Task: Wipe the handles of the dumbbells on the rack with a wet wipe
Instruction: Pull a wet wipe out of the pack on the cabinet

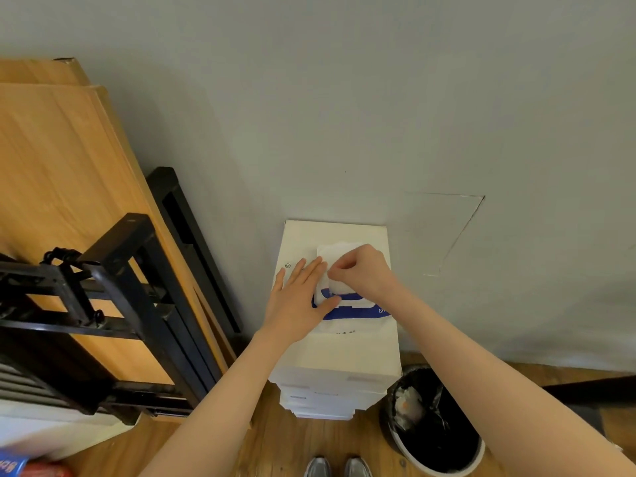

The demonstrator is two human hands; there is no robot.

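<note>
A white and blue pack of wet wipes [358, 309] lies on top of a stack of white boxes [335, 363] against the grey wall. My left hand [297, 297] lies flat with straight fingers, pressing the pack's left side down. My right hand [361, 270] pinches a white wet wipe [335, 253] that sticks out of the pack's top. No dumbbells show in this view.
A black metal rack [113, 304] stands to the left, in front of leaning wooden boards [62, 166]. A bin lined with a black bag [433, 425] sits on the wooden floor to the right of the boxes. My shoes [337, 467] show at the bottom edge.
</note>
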